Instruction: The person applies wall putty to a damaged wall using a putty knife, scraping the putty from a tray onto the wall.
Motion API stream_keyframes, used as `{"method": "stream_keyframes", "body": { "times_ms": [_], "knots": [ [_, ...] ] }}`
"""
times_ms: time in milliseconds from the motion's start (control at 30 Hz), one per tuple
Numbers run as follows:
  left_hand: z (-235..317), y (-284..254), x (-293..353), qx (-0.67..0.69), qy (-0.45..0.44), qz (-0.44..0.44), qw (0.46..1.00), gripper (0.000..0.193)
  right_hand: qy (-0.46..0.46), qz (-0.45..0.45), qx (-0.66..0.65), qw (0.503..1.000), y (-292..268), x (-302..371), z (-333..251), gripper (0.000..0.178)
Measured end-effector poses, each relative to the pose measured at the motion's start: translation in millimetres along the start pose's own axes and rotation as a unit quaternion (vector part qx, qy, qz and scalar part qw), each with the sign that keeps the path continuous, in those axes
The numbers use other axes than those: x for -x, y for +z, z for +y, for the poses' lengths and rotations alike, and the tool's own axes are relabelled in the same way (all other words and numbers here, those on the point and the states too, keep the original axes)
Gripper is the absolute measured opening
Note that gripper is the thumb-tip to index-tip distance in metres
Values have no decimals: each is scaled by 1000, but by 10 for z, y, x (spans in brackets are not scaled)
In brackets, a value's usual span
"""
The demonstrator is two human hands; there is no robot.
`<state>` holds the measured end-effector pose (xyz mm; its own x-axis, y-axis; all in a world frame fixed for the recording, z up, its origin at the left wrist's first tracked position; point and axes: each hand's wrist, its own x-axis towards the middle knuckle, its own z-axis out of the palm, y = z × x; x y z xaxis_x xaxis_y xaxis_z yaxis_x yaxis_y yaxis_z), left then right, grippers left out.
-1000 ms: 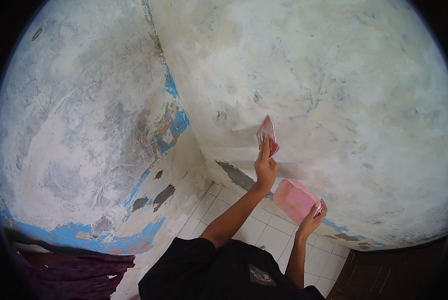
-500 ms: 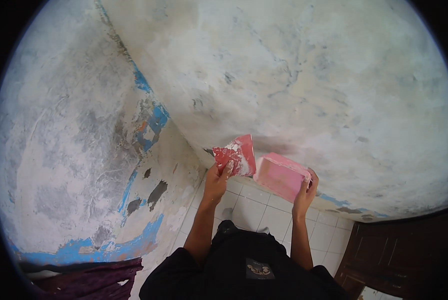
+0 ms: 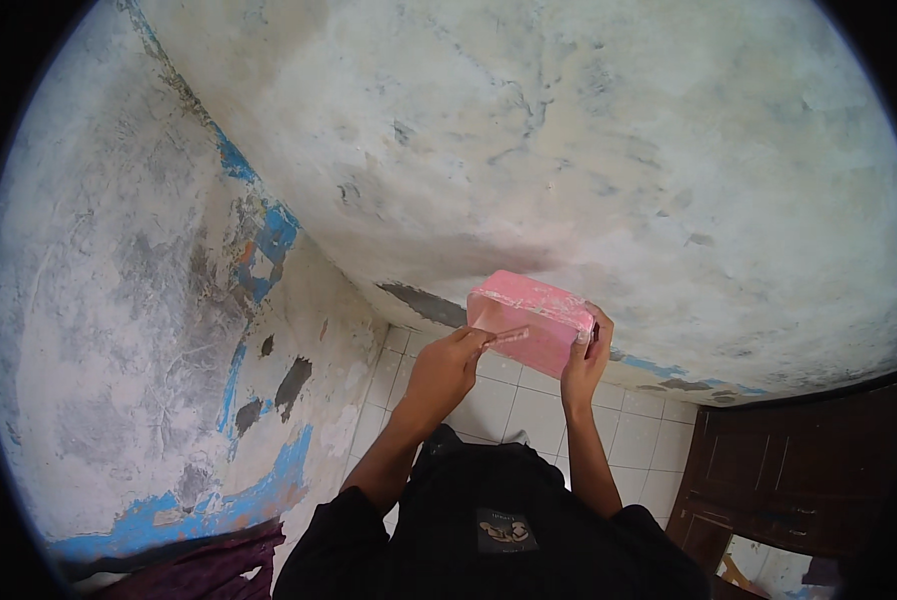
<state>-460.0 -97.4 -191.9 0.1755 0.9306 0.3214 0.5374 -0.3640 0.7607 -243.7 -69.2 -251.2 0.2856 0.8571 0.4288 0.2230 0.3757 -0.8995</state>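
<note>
My right hand (image 3: 586,358) grips the right end of a pink rectangular plastic tub (image 3: 534,292), thumb on the near side and fingers round the rim. Whitish smears mark the tub, which tilts so that its opening faces me. My left hand (image 3: 445,372) is closed round a red putty spreader (image 3: 510,335). Only the spreader's thin edge shows, in front of the tub's opening; whether it touches the inside I cannot tell. The hand hides the rest of it.
A patchy whitish wall (image 3: 609,180) rises just beyond the tub. It meets a rough left wall (image 3: 119,300) with flaking blue paint. White tiles (image 3: 539,415) cover the floor. Dark wooden furniture (image 3: 769,475) stands right, and purple cloth (image 3: 209,570) lies lower left.
The spreader has turned from flat-on to edge-on and come to the tub's opening with my left hand. The tub's opening has tipped further toward me. The whole view has shifted slightly.
</note>
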Motion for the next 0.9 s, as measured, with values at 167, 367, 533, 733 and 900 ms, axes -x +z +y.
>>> {"method": "stream_keyframes", "body": {
  "times_ms": [167, 367, 533, 733, 900],
  "knots": [
    [29, 65, -168, -80, -39, -36, 995, 21, -1, 6, 14, 1000, -8, 5, -22, 60],
    [7, 140, -245, -135, -10, -80, 987, 11, -7, 8, 18, 1000, -12, 19, -70, 58],
    [63, 120, -260, -127, -4, -90, 988, 9, -3, 8, 19, 1000, -26, 25, -84, 58],
    [61, 106, -254, -111, 2, -93, 989, 10, -3, 10, 19, 1000, -24, 23, -80, 57],
    [49, 77, -254, -99, 9, -73, 992, 10, -6, 10, 14, 1000, 0, 0, -128, 56]
  ]
}}
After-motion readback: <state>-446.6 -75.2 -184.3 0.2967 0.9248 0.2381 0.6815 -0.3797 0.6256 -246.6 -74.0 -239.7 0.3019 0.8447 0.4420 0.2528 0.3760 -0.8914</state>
